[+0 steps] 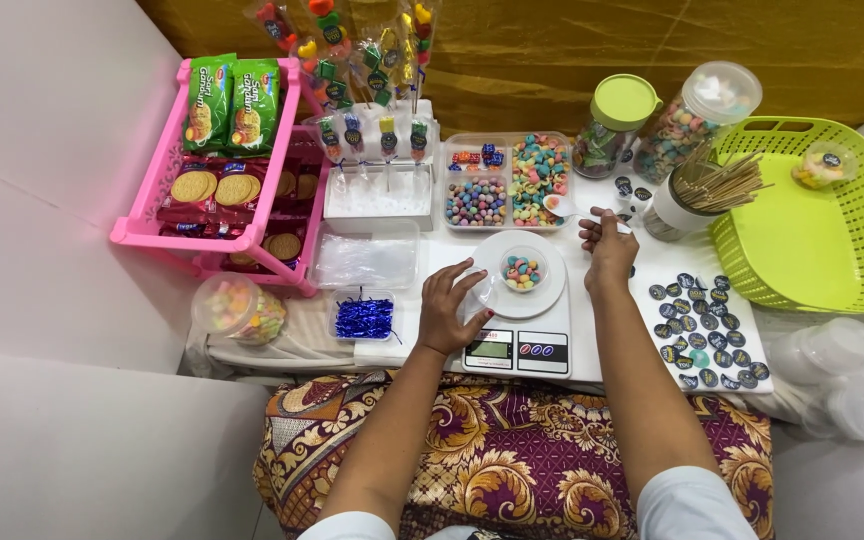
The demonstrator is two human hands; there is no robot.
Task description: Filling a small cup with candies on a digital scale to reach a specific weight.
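Patterned cloth; right hand grips plastic spoon.

Left hand: bare, dark red polish on nails. Right hand: bare, no ring or watch visible. Forearms uncovered; short white sleeves end near elbows, at 6 o'clock of frame. Lap covered by maroon batik cloth with gold floral scrollwork.

- The white kitchen scale before me looks like smooth, glossy plastic.
- The small clear cup on it is shiny plastic.
- My lap cloth is matt patterned fabric.
- The lime-green basket is perforated plastic.
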